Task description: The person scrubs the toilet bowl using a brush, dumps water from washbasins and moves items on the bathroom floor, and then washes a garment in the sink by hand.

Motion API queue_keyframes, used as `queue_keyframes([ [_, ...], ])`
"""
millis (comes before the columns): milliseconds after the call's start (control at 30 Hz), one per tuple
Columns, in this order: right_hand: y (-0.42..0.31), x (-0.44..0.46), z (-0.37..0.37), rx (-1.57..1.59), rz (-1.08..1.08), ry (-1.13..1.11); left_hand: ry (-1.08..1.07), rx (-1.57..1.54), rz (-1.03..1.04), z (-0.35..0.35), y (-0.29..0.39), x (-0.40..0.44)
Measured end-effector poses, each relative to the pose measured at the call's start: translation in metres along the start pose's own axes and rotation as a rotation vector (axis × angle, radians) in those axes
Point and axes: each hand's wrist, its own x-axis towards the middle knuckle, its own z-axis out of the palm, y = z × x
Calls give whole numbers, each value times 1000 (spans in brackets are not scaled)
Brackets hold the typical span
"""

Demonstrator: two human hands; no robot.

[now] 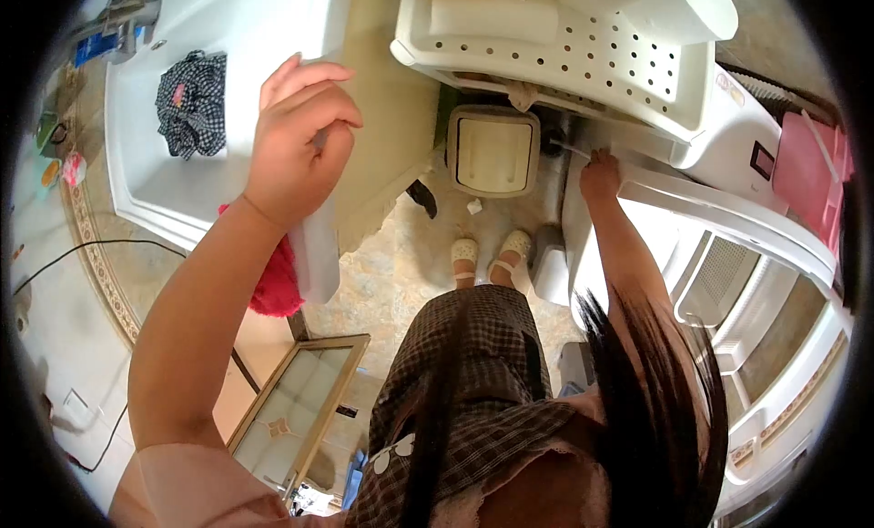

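The left hand [305, 137] looks empty, loosely half-open by the sink [273, 23]; the right hand [600, 176] is at a pale stick [572, 149] beside the bin [493, 155], grip unclear. Grasping its end firmly should steady it.

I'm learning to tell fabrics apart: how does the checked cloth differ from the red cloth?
Pattern: the checked cloth is dark and white, while the red cloth is plain. Place: the checked cloth lies inside the sink; the red cloth hangs by its edge. View: the checked cloth shows clear of the left forearm, which partly hides the red cloth. Both look soft.
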Motion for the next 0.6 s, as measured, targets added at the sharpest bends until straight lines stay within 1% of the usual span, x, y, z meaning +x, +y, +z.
queue_keyframes([
  [67,-12,-34,-15,-154,42,209,19,-25,11,0,-1,0],
  [100,-18,-46,-15,-156,39,217,21,-31,10,0,-1,-1],
  [167,-36,-74,-18,-340,-110,201,58,-32,15,1,-1,-1],
  [233,-55,-116,-33,45,-109,199,93,-42,26,3,-2,-2],
  [300,-64,-136,-3,105,-232,173,113,-42,34,3,-5,-4],
  [367,-76,-159,45,200,-239,258,120,-47,33,5,-6,-6],
  [433,-84,-196,77,290,-289,209,136,-43,44,5,-8,-8],
  [500,-84,-251,68,456,-284,21,156,-45,62,6,-7,-8],
  [567,-75,-277,108,478,-289,-38,139,-5,39,8,-6,-9],
  [600,-67,-307,94,511,-334,30,166,12,45,9,-9,-8],
])
